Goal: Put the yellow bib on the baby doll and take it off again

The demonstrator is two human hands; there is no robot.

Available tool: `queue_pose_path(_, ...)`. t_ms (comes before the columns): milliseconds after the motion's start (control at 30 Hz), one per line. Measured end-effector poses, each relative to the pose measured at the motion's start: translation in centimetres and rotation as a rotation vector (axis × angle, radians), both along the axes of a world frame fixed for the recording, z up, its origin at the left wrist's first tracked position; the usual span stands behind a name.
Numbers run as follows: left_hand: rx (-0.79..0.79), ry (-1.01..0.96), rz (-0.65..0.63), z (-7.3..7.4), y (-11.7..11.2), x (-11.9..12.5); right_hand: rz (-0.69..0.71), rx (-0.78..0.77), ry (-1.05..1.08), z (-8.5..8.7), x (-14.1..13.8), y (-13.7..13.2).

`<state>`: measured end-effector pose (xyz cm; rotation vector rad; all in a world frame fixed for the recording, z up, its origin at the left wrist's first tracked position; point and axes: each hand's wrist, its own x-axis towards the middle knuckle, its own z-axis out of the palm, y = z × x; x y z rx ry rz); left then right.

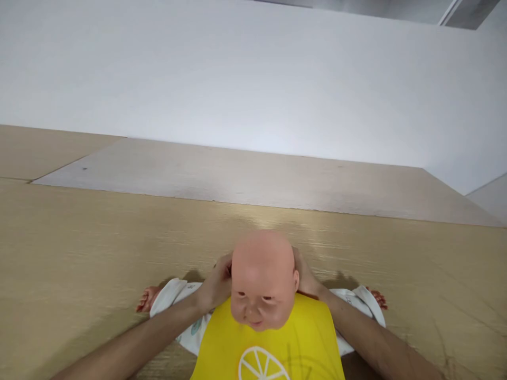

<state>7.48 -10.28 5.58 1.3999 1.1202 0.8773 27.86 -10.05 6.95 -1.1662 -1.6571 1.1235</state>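
Note:
A baby doll (264, 264) with a bald head lies face up on the wooden surface, its head away from me and its arms spread to both sides. A yellow bib (222, 343) with a white citrus-slice print covers its chest, over a white patterned garment (356, 301). My left hand (217, 282) reaches behind the left side of the doll's head near the neck. On the opposite side, my right hand (308, 275) is tucked behind the head beside the ear. The fingers of both hands are hidden by the head, so what they hold there does not show.
The light wooden tabletop (99, 232) extends to both sides of the doll. Beyond it runs a paler wooden strip (257, 169), with a seam along its near edge. A white wall (253, 74) rises behind that.

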Motion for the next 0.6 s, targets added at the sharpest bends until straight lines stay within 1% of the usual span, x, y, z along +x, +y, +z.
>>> queue_pose_path(67, 0.031, 0.019, -0.002, 0.1, 0.0, 0.0, 0.047, -0.040, 0.080, 0.0, 0.3, 0.1)
queue_pose_path(133, 0.061, 0.041, -0.001, 0.1, 0.0, 0.1, 0.050, -0.065, 0.081, -0.1, 0.8, 0.0)
queue_pose_path(233, 0.087, 0.065, -0.015, -0.2, 0.0, 0.1, 0.010, -0.052, -0.025, -0.4, 1.5, -0.1)
queue_pose_path(467, 0.073, 0.135, -0.101, -0.5, 0.6, -0.3, -0.027, 0.097, -0.315, -0.9, 2.0, 0.1)
queue_pose_path(533, 0.075, 0.175, -0.109, -0.8, 0.7, -0.5, -0.050, 0.138, -0.384, -1.1, 2.0, 0.2)
queue_pose_path(600, 0.083, 0.210, -0.100, -1.1, 0.7, -0.5, -0.074, 0.148, -0.462, -1.3, 2.1, 0.2)
